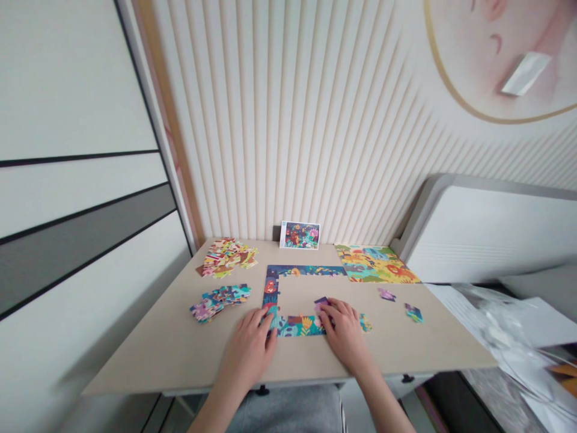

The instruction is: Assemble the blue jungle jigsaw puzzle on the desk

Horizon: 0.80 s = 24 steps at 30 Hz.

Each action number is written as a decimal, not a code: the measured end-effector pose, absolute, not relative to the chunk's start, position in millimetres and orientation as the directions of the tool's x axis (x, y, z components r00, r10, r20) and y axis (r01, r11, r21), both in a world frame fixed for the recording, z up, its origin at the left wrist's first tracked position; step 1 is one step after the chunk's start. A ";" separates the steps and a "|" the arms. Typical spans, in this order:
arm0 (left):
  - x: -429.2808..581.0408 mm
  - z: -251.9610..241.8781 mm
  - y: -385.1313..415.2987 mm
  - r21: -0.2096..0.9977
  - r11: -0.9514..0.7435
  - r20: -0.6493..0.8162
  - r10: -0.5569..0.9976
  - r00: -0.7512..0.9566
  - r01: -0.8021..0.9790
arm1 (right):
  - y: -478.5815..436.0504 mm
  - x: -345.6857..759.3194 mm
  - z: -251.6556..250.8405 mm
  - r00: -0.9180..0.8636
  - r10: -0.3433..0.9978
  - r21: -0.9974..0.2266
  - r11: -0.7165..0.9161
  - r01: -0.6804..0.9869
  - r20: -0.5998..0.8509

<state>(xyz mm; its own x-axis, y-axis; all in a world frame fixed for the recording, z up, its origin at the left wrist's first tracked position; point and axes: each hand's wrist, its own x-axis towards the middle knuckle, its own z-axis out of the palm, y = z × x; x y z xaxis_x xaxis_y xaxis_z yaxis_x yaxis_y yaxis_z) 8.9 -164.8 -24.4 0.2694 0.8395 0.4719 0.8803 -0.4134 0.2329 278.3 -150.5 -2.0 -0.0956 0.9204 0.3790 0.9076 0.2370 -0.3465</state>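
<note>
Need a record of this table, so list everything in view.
picture card: one, multicoloured, standing at the wall
red-yellow puzzle pieces: one heap, back left
teal-pink puzzle pieces: one heap, front left
puzzle border: one, blue and multicoloured, centre
joined puzzle section: one, yellow and green, back right
loose pieces: two, purple and teal, right
table: one, beige, below everything
ribbed wall panel: one, cream, behind table
left hand: one, on border's left corner
right hand: one, on border's front edge

Loose jigsaw pieces [225, 304] lie left of the puzzle border [306, 271] on the table [148, 355].
</note>
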 end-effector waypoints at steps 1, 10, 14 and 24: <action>8.7 -24.9 -164.6 0.235 -0.415 0.477 0.837 0.268 0.879 | -148.5 280.3 -2.7 -0.079 0.923 -0.355 0.222 0.908 0.376; 6.5 -30.3 -162.0 0.215 -0.416 0.501 0.824 0.266 0.883 | -95.8 314.3 0.7 -0.196 0.970 -0.464 0.242 0.852 0.146; 5.8 -35.1 -159.3 0.209 -0.418 0.520 0.813 0.262 0.884 | -74.2 323.6 0.9 -0.310 0.944 -0.563 0.318 0.763 0.113; -3.0 -21.5 -138.1 0.191 -0.448 0.418 0.842 0.341 0.873 | -62.5 353.5 -4.4 -0.183 0.957 -0.601 0.284 0.747 0.225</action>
